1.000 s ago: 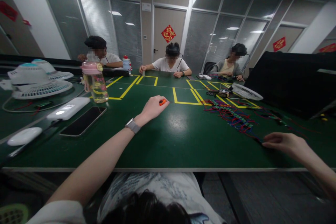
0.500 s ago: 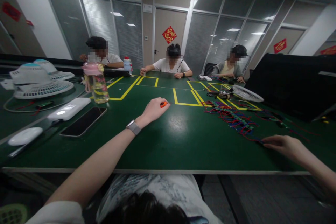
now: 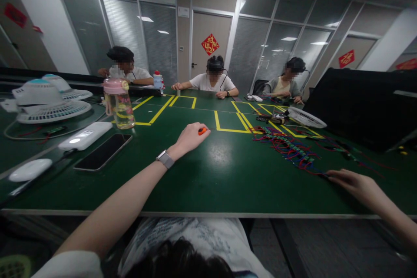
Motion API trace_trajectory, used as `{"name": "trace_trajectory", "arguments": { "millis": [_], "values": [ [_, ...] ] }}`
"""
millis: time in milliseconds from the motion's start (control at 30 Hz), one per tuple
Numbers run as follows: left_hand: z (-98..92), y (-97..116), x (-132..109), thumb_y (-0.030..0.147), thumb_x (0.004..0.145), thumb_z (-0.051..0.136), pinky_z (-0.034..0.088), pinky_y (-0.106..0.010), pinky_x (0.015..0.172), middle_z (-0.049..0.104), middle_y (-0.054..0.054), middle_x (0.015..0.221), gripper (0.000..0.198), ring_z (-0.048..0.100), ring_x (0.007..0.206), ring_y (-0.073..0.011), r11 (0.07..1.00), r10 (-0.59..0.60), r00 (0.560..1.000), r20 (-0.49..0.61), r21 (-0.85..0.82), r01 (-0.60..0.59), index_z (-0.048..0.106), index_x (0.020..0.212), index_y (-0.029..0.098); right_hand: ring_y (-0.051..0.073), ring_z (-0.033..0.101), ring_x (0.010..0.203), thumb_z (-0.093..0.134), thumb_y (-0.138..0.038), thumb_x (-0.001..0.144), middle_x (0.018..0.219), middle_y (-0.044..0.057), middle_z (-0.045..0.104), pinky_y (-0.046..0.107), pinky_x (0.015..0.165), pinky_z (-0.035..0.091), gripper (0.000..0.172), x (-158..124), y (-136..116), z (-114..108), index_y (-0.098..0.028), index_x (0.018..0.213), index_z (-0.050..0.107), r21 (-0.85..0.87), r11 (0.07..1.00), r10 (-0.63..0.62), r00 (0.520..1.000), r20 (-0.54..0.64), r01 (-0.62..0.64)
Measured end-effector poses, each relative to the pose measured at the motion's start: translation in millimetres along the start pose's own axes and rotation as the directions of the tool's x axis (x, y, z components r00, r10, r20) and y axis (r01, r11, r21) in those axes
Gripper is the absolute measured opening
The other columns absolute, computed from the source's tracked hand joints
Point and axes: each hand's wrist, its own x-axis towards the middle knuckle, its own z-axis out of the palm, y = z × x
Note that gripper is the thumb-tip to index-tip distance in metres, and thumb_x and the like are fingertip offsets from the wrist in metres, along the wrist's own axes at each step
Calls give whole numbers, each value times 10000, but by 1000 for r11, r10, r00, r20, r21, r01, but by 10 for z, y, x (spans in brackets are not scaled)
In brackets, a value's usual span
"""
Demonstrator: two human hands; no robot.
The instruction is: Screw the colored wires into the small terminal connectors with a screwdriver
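My left hand is closed around a small tool with an orange handle, just above the green tabletop in the middle. Most of that tool is hidden by the fingers, so its exact kind does not show. At the right, my right hand rests low by the table with thumb and fingers pinched together at the near end of some thin red and blue wires. These wires run up to a long row of small green circuit boards lying side by side.
Left on the table are a phone, a white power bank, a pink-lidded water bottle and white fans. A large black panel stands at right beside another fan part. Three people sit across.
Both hands hold nearly the same places and grips. The person across in the middle has shifted a hand slightly to the left.
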Motion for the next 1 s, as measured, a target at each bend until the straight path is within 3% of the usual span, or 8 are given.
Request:
{"name": "trace_trajectory", "arguments": {
  "millis": [100, 200, 333, 500, 733, 1000],
  "values": [
    [4, 0, 0, 402, 877, 484, 478, -323, 801, 683, -78, 958, 325, 623, 848, -204, 1000, 0, 1000, 3, 2, 0, 712, 916, 174, 354, 682, 993, 516, -549, 651, 871, 101, 764, 366, 752, 574, 445, -9, -6, -44, -218, 806, 769, 92, 995, 34, 995, 97, -43],
    [15, -5, 6, 405, 876, 486, 477, -327, 809, 684, -78, 952, 323, 623, 852, -206, 1000, 11, 1000, 1, 10, -11, 709, 908, 174, 340, 712, 891, 531, -560, 627, 907, 111, 761, 364, 739, 572, 459, 9, -23, -94, -206, 804, 762, 118, 989, 79, 992, 100, -91],
    [17, -7, 10, 405, 875, 485, 480, -328, 804, 683, -76, 951, 318, 625, 851, -207, 1000, 6, 1000, 1, 14, -6, 708, 904, 181, 299, 728, 770, 547, -545, 636, 832, 88, 765, 334, 678, 567, 416, 52, -3, -103, -213, 778, 753, 154, 987, 15, 991, 130, -35],
    [9, -13, 4, 414, 876, 484, 484, -322, 785, 677, -71, 938, 320, 623, 834, -202, 1000, 10, 1000, 4, 6, -10, 707, 906, 186, 294, 719, 688, 599, -524, 621, 758, 80, 764, 326, 601, 541, 374, 121, 101, -76, -214, 740, 772, 134, 990, 7, 983, 186, -33],
    [20, -20, 2, 426, 879, 479, 481, -323, 782, 671, -73, 946, 332, 618, 828, -199, 1000, 13, 1000, 5, -8, -13, 702, 910, 182, 328, 714, 741, 643, -481, 562, 766, 68, 767, 368, 649, 531, 347, 264, 193, -75, -224, 739, 796, 112, 988, 66, 940, 334, -109],
    [13, -8, 4, 413, 879, 478, 477, -318, 789, 673, -72, 941, 325, 620, 836, -201, 1000, 5, 1000, 4, 4, -5, 705, 904, 182, 292, 709, 722, 633, -474, 601, 767, 67, 758, 343, 638, 534, 336, 254, 268, -24, -226, 760, 796, 73, 996, 24, 959, 282, -46]
  ]
}}
